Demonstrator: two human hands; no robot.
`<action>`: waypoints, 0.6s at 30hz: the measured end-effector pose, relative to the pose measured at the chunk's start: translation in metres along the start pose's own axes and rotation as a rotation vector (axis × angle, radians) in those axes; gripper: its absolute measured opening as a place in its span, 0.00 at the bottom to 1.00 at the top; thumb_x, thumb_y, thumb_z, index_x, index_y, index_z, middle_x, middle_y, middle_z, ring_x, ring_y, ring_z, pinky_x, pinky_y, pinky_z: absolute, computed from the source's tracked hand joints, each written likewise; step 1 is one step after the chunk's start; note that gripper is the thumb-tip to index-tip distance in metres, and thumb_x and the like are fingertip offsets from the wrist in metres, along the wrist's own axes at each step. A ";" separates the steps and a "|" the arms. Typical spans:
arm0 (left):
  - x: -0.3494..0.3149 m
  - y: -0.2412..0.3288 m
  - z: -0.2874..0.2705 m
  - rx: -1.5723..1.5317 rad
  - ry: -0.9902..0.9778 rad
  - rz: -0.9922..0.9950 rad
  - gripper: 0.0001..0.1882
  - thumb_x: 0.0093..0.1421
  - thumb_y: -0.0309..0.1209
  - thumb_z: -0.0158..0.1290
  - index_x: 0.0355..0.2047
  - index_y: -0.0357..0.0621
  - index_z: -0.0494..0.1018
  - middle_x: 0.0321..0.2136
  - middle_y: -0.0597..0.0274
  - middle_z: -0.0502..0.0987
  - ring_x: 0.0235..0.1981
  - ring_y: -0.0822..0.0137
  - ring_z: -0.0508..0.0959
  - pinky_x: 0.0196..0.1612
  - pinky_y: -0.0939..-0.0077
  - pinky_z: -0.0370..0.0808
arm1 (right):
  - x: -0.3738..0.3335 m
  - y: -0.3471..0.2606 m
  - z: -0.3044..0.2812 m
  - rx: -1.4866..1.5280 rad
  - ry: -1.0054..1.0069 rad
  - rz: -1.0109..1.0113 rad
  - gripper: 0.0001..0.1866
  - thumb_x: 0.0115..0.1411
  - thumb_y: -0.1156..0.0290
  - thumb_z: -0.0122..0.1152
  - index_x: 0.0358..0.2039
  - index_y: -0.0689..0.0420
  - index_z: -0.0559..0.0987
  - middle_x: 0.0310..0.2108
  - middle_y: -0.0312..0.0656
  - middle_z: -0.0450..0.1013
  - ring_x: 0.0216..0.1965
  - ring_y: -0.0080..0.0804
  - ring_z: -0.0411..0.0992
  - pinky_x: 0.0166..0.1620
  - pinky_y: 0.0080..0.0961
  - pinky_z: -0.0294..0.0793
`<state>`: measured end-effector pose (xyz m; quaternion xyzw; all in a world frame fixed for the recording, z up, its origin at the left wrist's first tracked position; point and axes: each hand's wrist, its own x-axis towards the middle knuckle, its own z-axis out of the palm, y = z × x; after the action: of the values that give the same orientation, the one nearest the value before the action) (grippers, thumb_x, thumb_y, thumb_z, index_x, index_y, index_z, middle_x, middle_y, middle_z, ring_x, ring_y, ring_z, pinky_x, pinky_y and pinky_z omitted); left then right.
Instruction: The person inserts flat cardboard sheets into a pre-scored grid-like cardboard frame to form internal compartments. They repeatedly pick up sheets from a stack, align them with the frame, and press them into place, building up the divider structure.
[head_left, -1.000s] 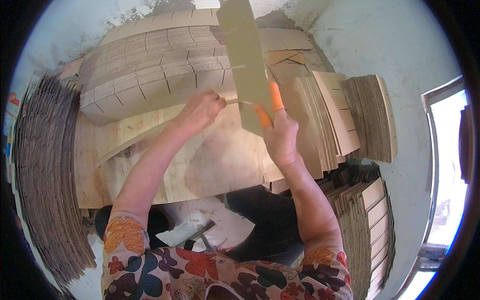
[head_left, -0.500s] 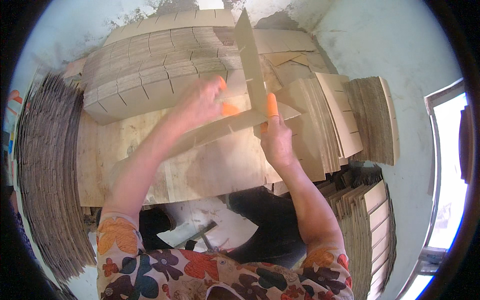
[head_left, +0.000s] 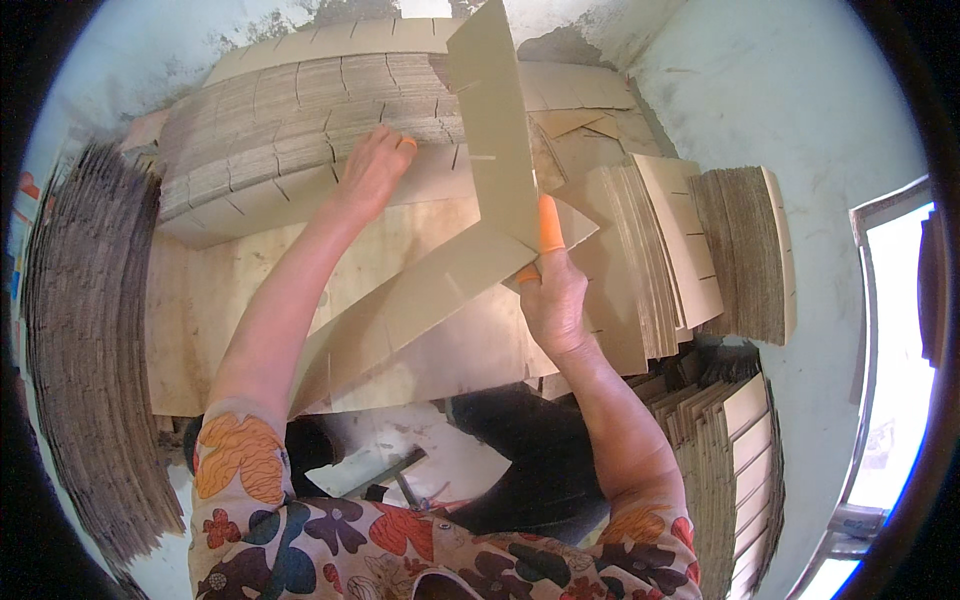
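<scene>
My right hand, orange covers on its thumb and a finger, grips two slotted brown cardboard strips where they cross. One cardboard strip rises toward the far wall; the other cardboard strip slants down to the near left over the wooden table. My left hand is at the front upper edge of a long row of slotted cardboard strips, fingers curled in a pinch on the front strip. Its fingertips are partly hidden against the row.
The wooden table lies below my arms. A tall cardboard stack stands at the left. Fanned cardboard sheets and another cardboard stack are at the right; more slotted strips sit lower right, near a bright window.
My left hand has moved left and away from the crossed strips to the row's front edge. The crossed strips have turned in my right hand, showing their flat faces more.
</scene>
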<state>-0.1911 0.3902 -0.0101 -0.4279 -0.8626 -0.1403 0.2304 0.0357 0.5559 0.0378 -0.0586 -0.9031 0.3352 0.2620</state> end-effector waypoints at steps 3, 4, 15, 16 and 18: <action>-0.005 0.010 -0.017 -0.068 -0.003 0.021 0.08 0.46 0.20 0.51 0.29 0.40 0.71 0.26 0.55 0.73 0.33 0.55 0.73 0.36 0.64 0.73 | 0.002 -0.004 -0.003 -0.035 -0.038 0.037 0.38 0.54 0.85 0.54 0.65 0.53 0.55 0.37 0.55 0.73 0.36 0.44 0.75 0.40 0.29 0.73; -0.006 0.012 -0.020 -0.086 0.015 0.040 0.07 0.46 0.20 0.51 0.29 0.40 0.71 0.25 0.55 0.73 0.32 0.55 0.73 0.35 0.64 0.73 | 0.002 -0.006 -0.004 -0.041 -0.060 0.046 0.39 0.53 0.85 0.53 0.65 0.53 0.55 0.37 0.55 0.73 0.35 0.44 0.74 0.40 0.29 0.73; -0.007 0.046 -0.046 -0.269 0.146 0.071 0.07 0.46 0.19 0.54 0.28 0.39 0.74 0.25 0.56 0.74 0.31 0.56 0.74 0.33 0.63 0.73 | -0.003 0.006 -0.004 -0.100 -0.145 -0.011 0.46 0.47 0.88 0.53 0.66 0.54 0.49 0.37 0.54 0.72 0.30 0.45 0.73 0.34 0.34 0.75; -0.008 0.051 -0.051 -0.284 0.148 0.063 0.07 0.46 0.19 0.54 0.28 0.39 0.74 0.25 0.56 0.74 0.31 0.56 0.74 0.33 0.63 0.73 | -0.004 0.009 -0.003 -0.145 -0.157 -0.016 0.45 0.47 0.87 0.53 0.66 0.54 0.49 0.37 0.54 0.72 0.31 0.46 0.73 0.34 0.35 0.75; -0.012 0.061 -0.060 -0.335 0.136 0.067 0.07 0.46 0.19 0.55 0.29 0.39 0.74 0.25 0.55 0.74 0.30 0.56 0.74 0.32 0.64 0.73 | -0.005 0.018 -0.002 -0.235 -0.180 -0.026 0.45 0.48 0.85 0.54 0.66 0.55 0.48 0.37 0.55 0.71 0.32 0.48 0.73 0.34 0.37 0.75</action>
<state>-0.1194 0.3921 0.0376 -0.4783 -0.7950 -0.3027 0.2183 0.0398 0.5695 0.0251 -0.0469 -0.9567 0.2274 0.1756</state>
